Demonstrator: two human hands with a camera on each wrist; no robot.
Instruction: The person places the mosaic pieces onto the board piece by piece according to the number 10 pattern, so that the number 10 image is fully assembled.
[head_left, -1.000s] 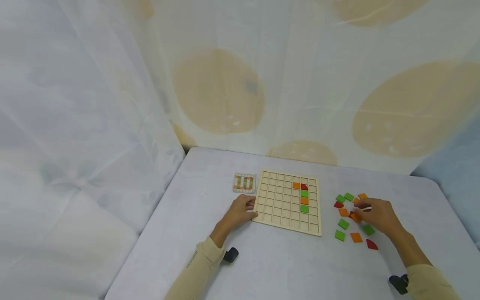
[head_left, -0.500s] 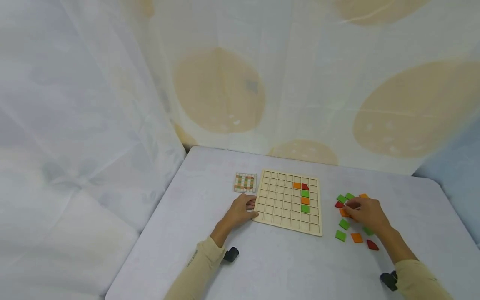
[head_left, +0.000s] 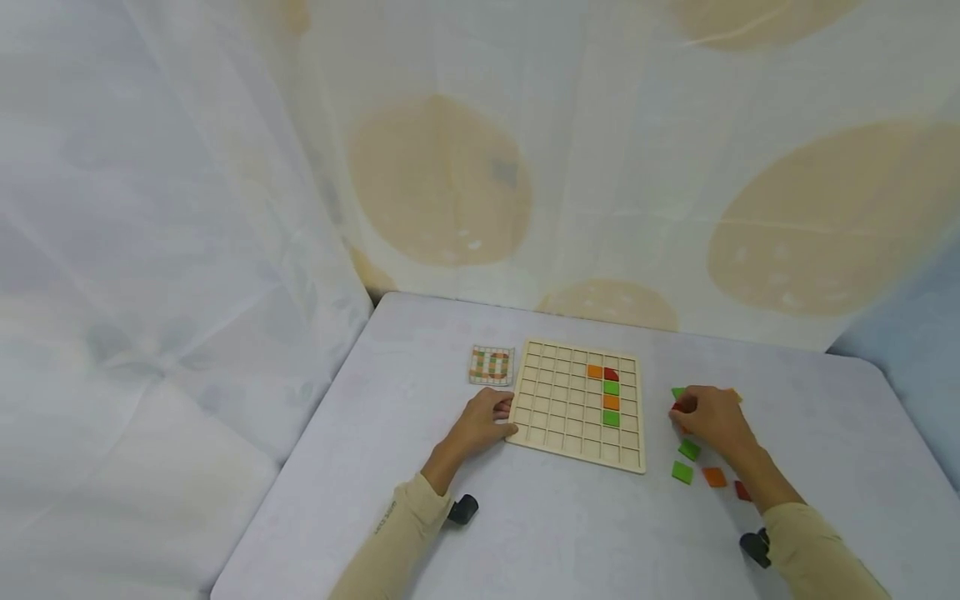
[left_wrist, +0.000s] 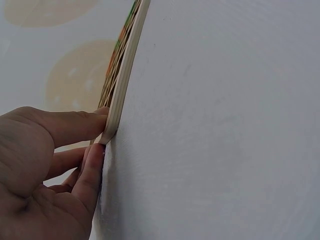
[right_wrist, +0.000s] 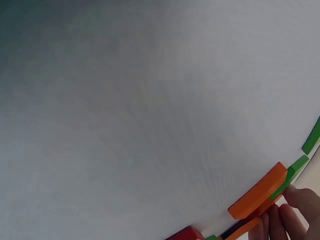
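While the wooden grid board (head_left: pixel 576 404) lies flat on the white table (head_left: pixel 525 533), its left edge is touched by the left hand (head_left: pixel 480 423), whose fingers (left_wrist: pixel 75 127) are held almost straight against it. Five coloured tiles are set in the board: orange, red, green, orange, green. A small pattern card (head_left: pixel 491 365) is seen just beside the board's far left corner. To the right of the board, loose tiles (head_left: pixel 693 462) are spread on the table. The right hand (head_left: pixel 708 414) is laid over the far ones, with its fingertips (right_wrist: pixel 285 220) bent down at an orange tile (right_wrist: pixel 257 192). Whether a tile is pinched cannot be told.
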